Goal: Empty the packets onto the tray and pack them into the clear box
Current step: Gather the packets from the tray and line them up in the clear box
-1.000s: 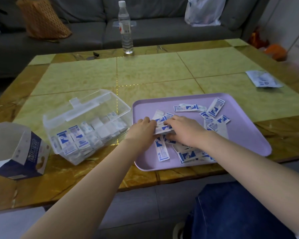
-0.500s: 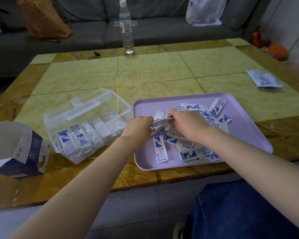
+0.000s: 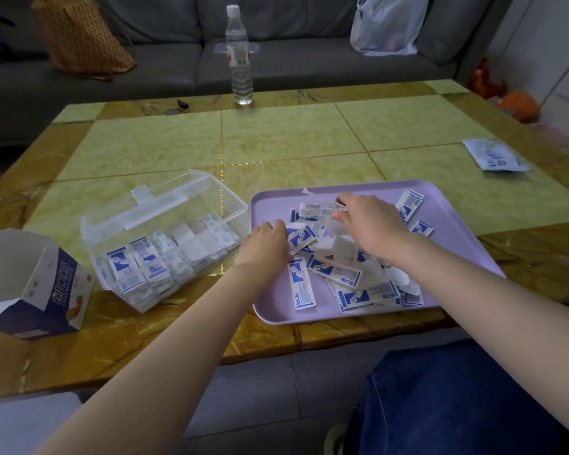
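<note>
Head view, packing stage. The lilac tray [image 3: 457, 238] lies on the tiled table [image 3: 276, 142] at my right front and carries a loose heap of wrapped plasters [image 3: 344, 275], white sleeves printed in blue, some face down. The clear box [image 3: 234, 206] stands just beside the tray's left edge, tilted toward it with its lid folded back, and already holds rows of the same sleeves. The left hand [image 3: 267, 246] rests palm down on the heap's near-left margin with its fingers bent. The fingertips are hidden under the knuckles, so I cannot tell whether it has hold of anything. The right hand [image 3: 370, 224] reaches to the far side of the heap, thumb and forefinger closed in what I read as a pinch on the end of one pale sleeve, the other fingers loosely curled. An opened cardboard carton [image 3: 30, 284] lies at far left, a flat printed pouch [image 3: 495, 156] at far right, and a water bottle [image 3: 239, 57] at the table's far edge. Handling, in my judgement: each sleeve is feather-light, thin and limp, with slick paper that slides over its neighbours. I would pinch across the short width near mid-length, or rake several into a squared stack and grip it by its long edges.
</note>
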`<state>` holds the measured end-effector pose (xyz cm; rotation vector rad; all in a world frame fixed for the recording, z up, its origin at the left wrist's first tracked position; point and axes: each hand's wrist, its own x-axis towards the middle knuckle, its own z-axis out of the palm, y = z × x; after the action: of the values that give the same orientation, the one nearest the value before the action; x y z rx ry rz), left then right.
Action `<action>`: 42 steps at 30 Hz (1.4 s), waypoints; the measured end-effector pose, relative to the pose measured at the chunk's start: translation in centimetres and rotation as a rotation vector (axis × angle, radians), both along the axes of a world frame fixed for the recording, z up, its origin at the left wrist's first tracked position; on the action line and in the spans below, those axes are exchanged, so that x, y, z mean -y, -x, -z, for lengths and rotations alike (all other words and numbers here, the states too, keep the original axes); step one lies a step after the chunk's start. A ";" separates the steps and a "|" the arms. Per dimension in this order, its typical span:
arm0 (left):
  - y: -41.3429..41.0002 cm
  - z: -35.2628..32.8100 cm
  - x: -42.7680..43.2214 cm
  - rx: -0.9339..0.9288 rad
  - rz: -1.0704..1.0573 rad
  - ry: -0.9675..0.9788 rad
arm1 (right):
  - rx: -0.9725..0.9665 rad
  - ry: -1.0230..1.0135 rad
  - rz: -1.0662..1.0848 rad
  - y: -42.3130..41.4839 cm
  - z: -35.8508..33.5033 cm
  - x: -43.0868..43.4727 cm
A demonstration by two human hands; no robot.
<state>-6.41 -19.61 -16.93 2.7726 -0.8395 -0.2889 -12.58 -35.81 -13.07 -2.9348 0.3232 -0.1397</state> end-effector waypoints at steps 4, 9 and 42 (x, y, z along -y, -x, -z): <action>0.0 -0.3 -0.2 -0.067 -0.024 -0.003 | -0.004 -0.021 0.032 -0.2 -0.4 -0.1; 0.5 -0.7 -0.9 -0.005 0.041 0.017 | -0.012 -0.029 0.025 -0.6 -0.8 -0.7; 1.7 -3.1 -3.0 0.157 0.076 0.123 | -0.007 -0.224 -0.233 0.5 0.1 -4.7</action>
<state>-8.16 -16.58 -13.83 2.6791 -0.9669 -0.0313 -13.05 -31.10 -13.16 -2.7238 -0.0045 -0.0560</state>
